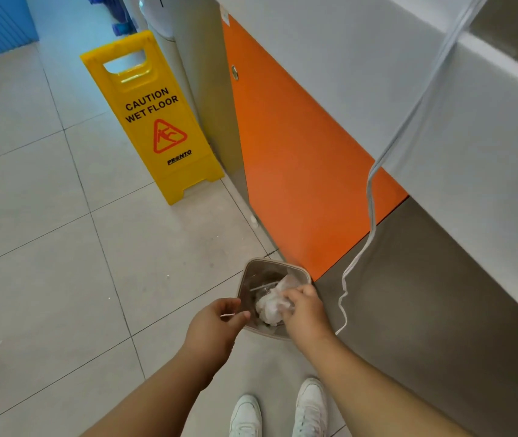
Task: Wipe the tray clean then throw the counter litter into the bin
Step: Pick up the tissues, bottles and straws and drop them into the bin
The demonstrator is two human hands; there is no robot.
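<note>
A small beige bin [253, 269] stands on the tiled floor against the counter base, seen from above. Crumpled white tissue litter [271, 304] sits in its mouth. My right hand [305, 309] is over the bin's right side, its fingers closed on the tissue. My left hand [216, 326] hovers at the bin's left rim and pinches a thin white strip of litter [227, 315] between thumb and fingers. The tray is not in view.
A yellow "CAUTION WET FLOOR" sign [153, 121] stands on the floor further ahead, beside an orange cabinet door [298, 171]. The white counter [424, 89] runs along the right, with a white cable [371, 197] hanging down it. My white shoes [278, 411] are below the bin.
</note>
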